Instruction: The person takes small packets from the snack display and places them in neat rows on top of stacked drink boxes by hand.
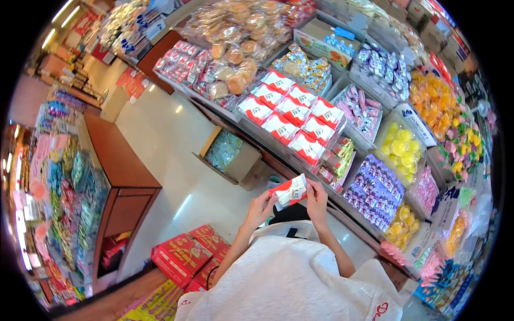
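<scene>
Between my two hands is a red and white packet [290,193], held in front of my body with its printed face up. My left hand [261,207] pinches its left end, and my right hand [317,198] grips the right end. Just beyond, on the display counter, matching red and white packets [294,116] lie in neat rows in a tray. Small red and yellow-green packets [338,159] sit in a box close to my right hand.
An open cardboard box [227,158] of blue-green wrapped items stands on the floor. Red cartons [187,254] lie at lower left. Bins of purple packets [373,191], yellow cups [400,147] and bagged buns [235,56] fill the counter. Another loaded shelf [120,160] stands left.
</scene>
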Demonstrator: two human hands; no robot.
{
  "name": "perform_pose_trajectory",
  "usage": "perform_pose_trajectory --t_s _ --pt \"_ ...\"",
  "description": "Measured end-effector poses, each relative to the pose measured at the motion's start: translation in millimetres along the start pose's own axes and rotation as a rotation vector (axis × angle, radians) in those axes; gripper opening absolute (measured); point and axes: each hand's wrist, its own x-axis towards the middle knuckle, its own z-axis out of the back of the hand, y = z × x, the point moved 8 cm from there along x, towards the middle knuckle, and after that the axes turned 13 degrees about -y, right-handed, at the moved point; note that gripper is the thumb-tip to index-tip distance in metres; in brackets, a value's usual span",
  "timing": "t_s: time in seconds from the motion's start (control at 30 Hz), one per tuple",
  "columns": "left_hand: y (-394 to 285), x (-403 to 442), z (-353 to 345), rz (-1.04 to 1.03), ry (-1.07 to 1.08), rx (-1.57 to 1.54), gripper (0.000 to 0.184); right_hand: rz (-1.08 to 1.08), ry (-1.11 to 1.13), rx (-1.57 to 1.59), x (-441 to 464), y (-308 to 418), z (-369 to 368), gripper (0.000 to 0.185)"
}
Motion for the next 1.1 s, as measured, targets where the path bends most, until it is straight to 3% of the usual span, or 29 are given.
perform_pose_trajectory --t_s 0.2,0.23,0.33,0.47,0.5,0.57,0.77,0.97,1.1 --pt "-15.8 85.0 -2.7 -0.129 0.004 0.031 0.018 0.156 -0.129 -0.037 66.1 17.2 -22.8 0.021" --pt "-20.6 97.8 -3.4 -0.141 -0.008 -0.015 0.015 0.085 -0.126 -0.057 76.7 11.9 -27.5 0.022" --pt "-27.2 135.0 -3.0 -0.073 0.037 0.112 0.015 0.146 -0.128 -0.067 104.3 27.9 -36.8 0.023" --pt "-25.3 178.8 -15.8 -0.144 0.074 0.006 0.021 0.163 -0.159 -0.052 138.4 10.8 -45.6 0.025" --pt "-31.6 186.9 -18.3 -0.125 0.063 0.016 0.018 0.061 -0.130 -0.026 144.7 13.1 -46.8 0.026" --pt "-37.3 208.4 -22.3 -0.159 0.068 0.129 0.021 0.120 -0.147 -0.044 161.2 7.6 -47.9 0.027" --pt "-44.1 241.1 -48.3 -0.272 0.060 0.188 0.028 0.030 -0.180 -0.087 183.6 -9.2 -41.2 0.028" --pt "-33.8 250.9 -55.9 -0.229 0.018 0.260 0.029 0.055 -0.199 -0.076 191.0 -23.8 -40.5 0.030" --pt "-32.7 247.4 -60.7 -0.414 -0.035 0.377 0.030 0.027 -0.184 -0.108 190.7 -20.6 -35.7 0.031"
